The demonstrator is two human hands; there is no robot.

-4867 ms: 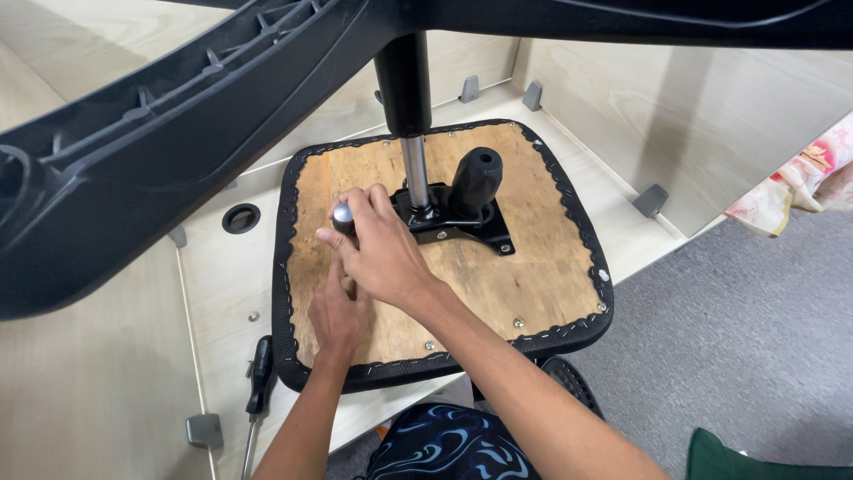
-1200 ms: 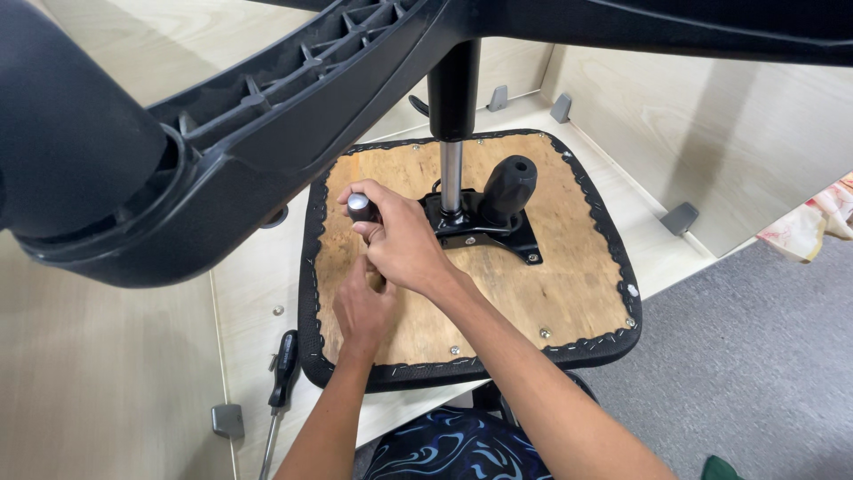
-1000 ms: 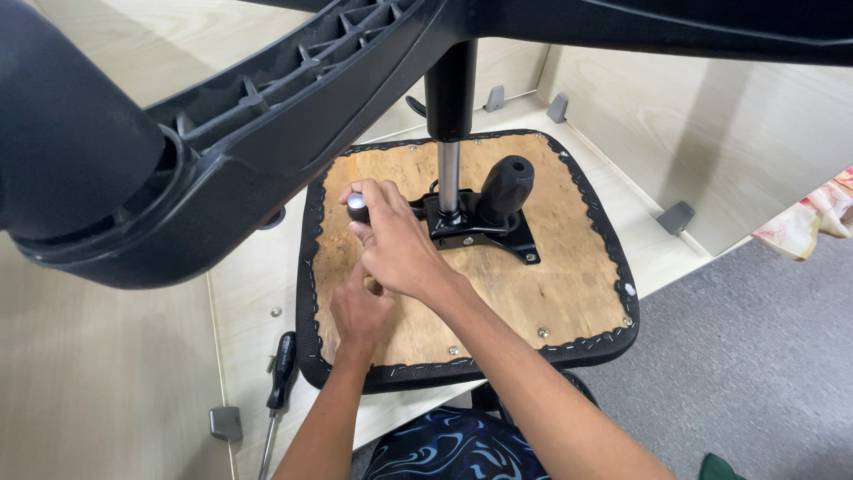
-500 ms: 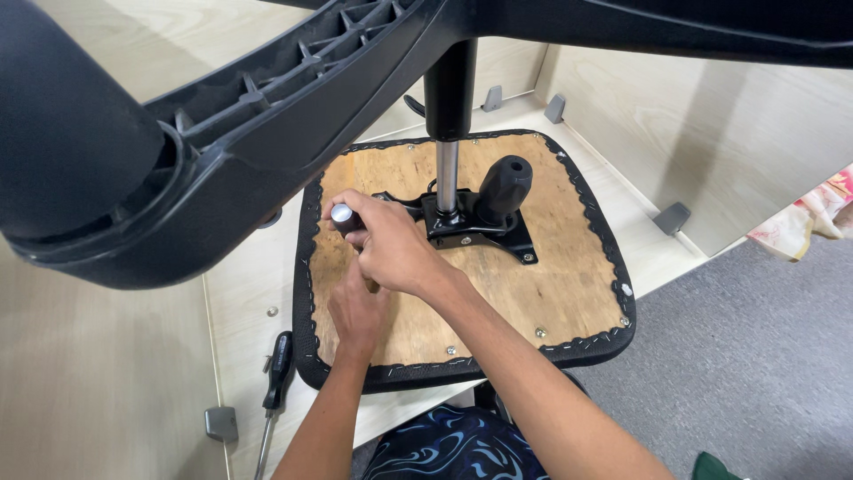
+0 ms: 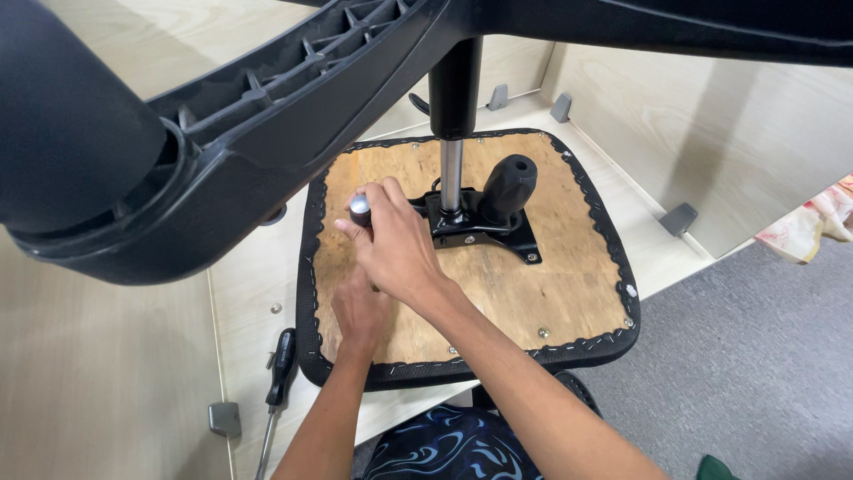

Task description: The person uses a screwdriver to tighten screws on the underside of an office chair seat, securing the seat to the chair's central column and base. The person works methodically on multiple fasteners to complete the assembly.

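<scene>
An upturned chair seat [image 5: 569, 293] shows its plywood underside with a black fabric rim. A black metal mechanism plate [image 5: 484, 233] with a thick black knob [image 5: 508, 185] is bolted at its middle, and a chrome gas column [image 5: 451, 173] rises from it to the black star base [image 5: 267, 116] overhead. My right hand [image 5: 397, 253] is shut on a tool handle with a silver cap [image 5: 360, 209], held upright on the board left of the plate. My left hand [image 5: 360, 313] rests on the plywood just below it, its fingertips hidden under my right hand.
A black-handled screwdriver [image 5: 279, 373] lies on the pale wooden panel [image 5: 107, 382] left of the seat. Small grey brackets [image 5: 224, 418] sit along the panel edges. Grey carpet [image 5: 755, 356] lies to the right, with a patterned cloth [image 5: 813, 227] at its edge.
My right hand has twisted slightly around the silver-capped handle while staying at the same spot on the board. My left hand has stayed beneath it.
</scene>
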